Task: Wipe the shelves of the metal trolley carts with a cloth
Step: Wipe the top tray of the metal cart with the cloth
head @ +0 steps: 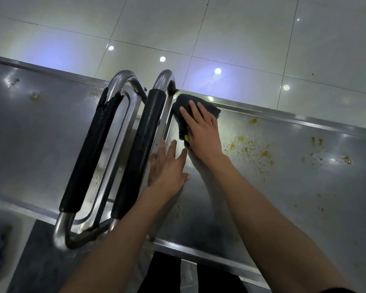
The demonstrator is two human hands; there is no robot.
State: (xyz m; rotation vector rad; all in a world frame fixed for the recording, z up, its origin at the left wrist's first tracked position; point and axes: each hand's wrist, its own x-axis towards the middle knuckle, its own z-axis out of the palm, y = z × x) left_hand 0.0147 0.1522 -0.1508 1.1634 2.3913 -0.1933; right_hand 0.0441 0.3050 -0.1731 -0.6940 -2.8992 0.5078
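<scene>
A dark cloth (193, 106) lies in the far left corner of the right trolley's steel top shelf (283, 187). My right hand (202, 129) presses flat on the cloth, fingers spread and straight. My left hand (168, 166) rests flat on the same shelf just below it, fingers straight, beside the black-padded handle (143, 144). Yellowish food residue (251, 149) is spattered across the shelf to the right of the cloth.
A second trolley's steel shelf (34, 134) lies to the left, with its own padded handle (89, 153) next to the first. Pale floor tiles (199, 28) run beyond both carts. The near shelf edge (199, 253) is close to my body.
</scene>
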